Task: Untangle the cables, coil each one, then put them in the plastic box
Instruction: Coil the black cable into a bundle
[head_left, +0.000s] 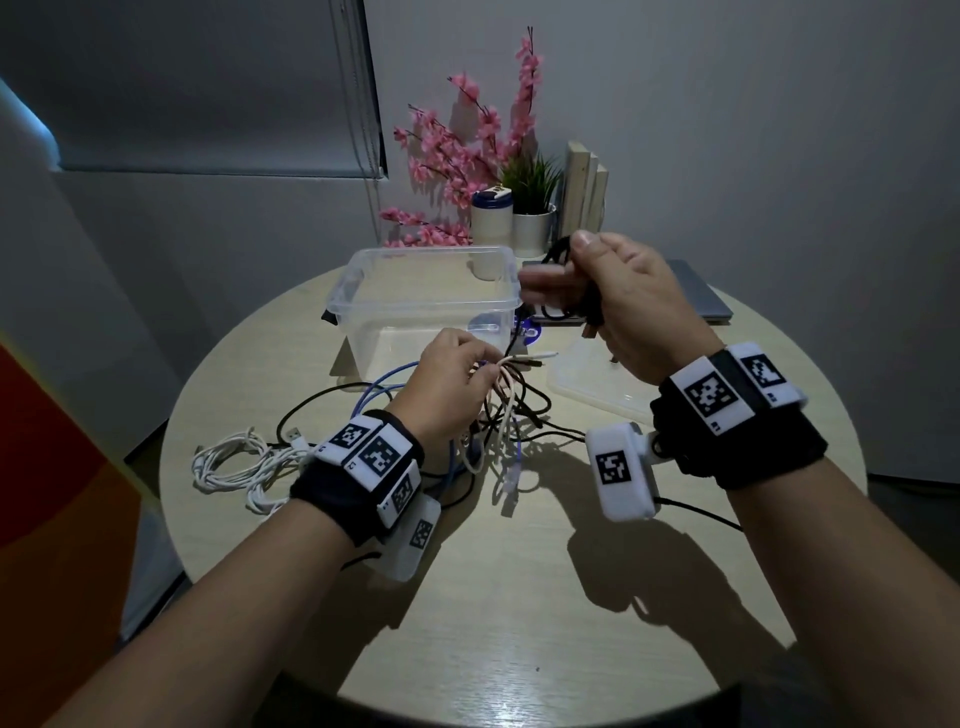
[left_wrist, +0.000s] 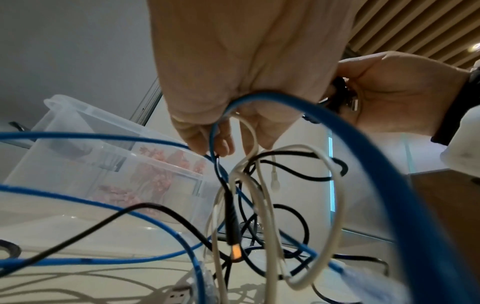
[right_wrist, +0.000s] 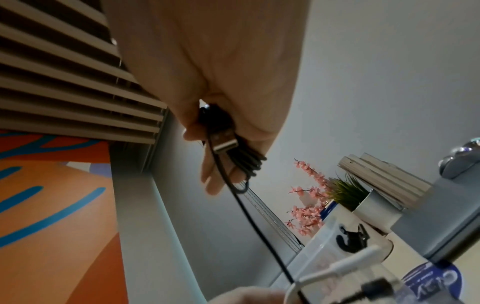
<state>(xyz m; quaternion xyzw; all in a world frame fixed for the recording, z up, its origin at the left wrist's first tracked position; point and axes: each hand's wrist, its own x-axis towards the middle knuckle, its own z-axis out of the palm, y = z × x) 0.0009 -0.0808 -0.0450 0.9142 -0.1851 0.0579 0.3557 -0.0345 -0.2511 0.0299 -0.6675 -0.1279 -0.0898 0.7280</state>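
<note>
Right hand (head_left: 618, 301) fisted round coiled thin black cable (right_wrist: 233, 152), raised beside clear plastic box (head_left: 363, 270). Left hand (head_left: 452, 379) pinched tangled blue, white, black cables (left_wrist: 259, 205) above round pale counter (head_left: 519, 623). Risk: trailing black strand snagged in tangle, coil loosened, bundle dragged along.

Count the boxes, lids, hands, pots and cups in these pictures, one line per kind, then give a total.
Box: 1
Lid: 1
Hands: 2, left hand gripping the cables, right hand gripping a black cable
Pot: 1
Cup: 1
Total: 6
</note>
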